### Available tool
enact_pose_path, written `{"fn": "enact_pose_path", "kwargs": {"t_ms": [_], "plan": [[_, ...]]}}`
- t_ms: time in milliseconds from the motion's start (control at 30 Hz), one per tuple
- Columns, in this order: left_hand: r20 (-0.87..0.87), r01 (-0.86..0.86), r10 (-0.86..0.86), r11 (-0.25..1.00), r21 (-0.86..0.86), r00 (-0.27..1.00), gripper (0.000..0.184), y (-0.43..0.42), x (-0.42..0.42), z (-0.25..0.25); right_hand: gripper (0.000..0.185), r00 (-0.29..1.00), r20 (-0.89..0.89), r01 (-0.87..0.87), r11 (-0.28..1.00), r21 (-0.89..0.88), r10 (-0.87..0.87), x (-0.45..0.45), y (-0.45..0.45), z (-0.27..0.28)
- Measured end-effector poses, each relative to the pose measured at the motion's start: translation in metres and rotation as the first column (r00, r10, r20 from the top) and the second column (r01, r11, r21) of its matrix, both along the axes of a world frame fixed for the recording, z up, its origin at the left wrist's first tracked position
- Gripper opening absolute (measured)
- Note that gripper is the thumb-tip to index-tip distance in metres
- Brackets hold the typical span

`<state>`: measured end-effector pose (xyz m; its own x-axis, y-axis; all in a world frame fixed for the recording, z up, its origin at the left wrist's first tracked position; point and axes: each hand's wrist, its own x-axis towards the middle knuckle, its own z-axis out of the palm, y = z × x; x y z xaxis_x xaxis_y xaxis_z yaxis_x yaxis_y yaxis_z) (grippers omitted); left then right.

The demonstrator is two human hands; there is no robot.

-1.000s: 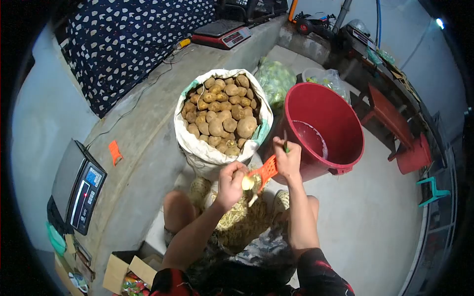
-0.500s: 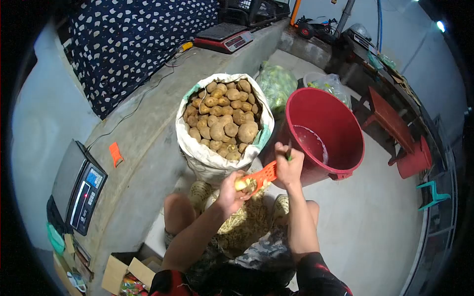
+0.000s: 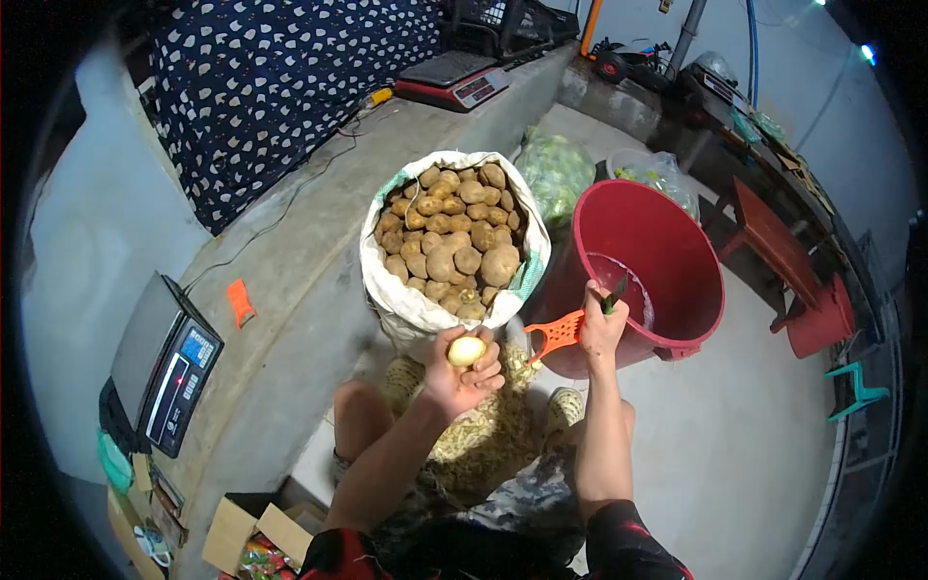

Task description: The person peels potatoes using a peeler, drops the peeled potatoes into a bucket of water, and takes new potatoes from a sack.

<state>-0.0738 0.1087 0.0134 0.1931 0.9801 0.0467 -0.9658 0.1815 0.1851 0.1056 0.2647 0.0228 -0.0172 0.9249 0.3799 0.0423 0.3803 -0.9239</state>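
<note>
A pale peeled potato (image 3: 466, 351) rests in my left hand (image 3: 452, 384), with the fingers curled round it. My right hand (image 3: 603, 331) is closed on an orange peeler (image 3: 558, 333), whose slotted head points left toward the potato but stands apart from it. From the top of the same fist juts a narrow dark, pointed thing with some green, perhaps a knife (image 3: 616, 294). Just beyond my left hand stands a white sack (image 3: 387, 285) full of unpeeled potatoes (image 3: 454, 227). A large red bucket (image 3: 691, 333) with some liquid in it is beside my right hand.
Peelings (image 3: 483, 430) lie heaped on the floor between my feet. A ledge on the left carries a digital scale (image 3: 174, 396) and another orange peeler (image 3: 240, 303). A red scale (image 3: 454, 87) sits farther back. Behind the bucket are a bag of green produce (image 3: 556, 179) and a red stool (image 3: 773, 237).
The peeler has come away from the potato as my right hand moved right, to the bucket's near rim. My left hand has turned, showing the potato's peeled side upward.
</note>
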Motion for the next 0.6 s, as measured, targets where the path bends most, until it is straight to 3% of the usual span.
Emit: {"fn": "enact_pose_path", "kwargs": {"t_ms": [67, 300, 400, 467, 500, 567, 600], "plan": [[0.156, 0.019, -0.014, 0.999, -0.033, 0.988, 0.037, -0.001, -0.002, -0.002, 0.047, 1.0, 0.006, -0.006, 1.0, -0.003, 0.006, 0.002, 0.0, -0.001], [0.123, -0.04, 0.05, 0.996, -0.08, 0.991, 0.049, -0.001, -0.01, -0.015, 0.046, 0.998, 0.048, 0.037, 0.999, -0.005, -0.037, 0.012, 0.0, 0.001], [0.021, -0.065, 0.068, 0.99, -0.123, 0.997, 0.051, 0.005, -0.009, -0.032, 0.046, 0.996, 0.051, 0.073, 0.997, -0.012, -0.072, 0.022, 0.005, 0.004], [-0.224, -0.305, 0.254, 0.924, -0.232, 0.941, 0.041, 0.013, 0.002, -0.041, 0.046, 0.99, 0.016, 0.141, 0.99, -0.005, -0.141, 0.032, 0.011, 0.007], [-0.23, -0.303, 0.251, 0.925, -0.228, 0.94, 0.041, 0.022, 0.007, -0.044, 0.046, 0.983, 0.021, 0.183, 0.983, -0.014, -0.183, 0.041, 0.017, 0.003], [-0.604, -0.465, 0.253, 0.857, -0.223, 0.756, 0.037, 0.044, 0.024, -0.044, 0.046, 0.972, -0.107, 0.207, 0.978, -0.012, -0.207, 0.051, 0.021, 0.009], [-0.651, -0.428, 0.216, 0.885, -0.186, 0.728, 0.033, 0.055, 0.034, -0.042, 0.046, 0.954, -0.181, 0.235, 0.971, -0.03, -0.237, 0.055, 0.024, 0.01]]}}
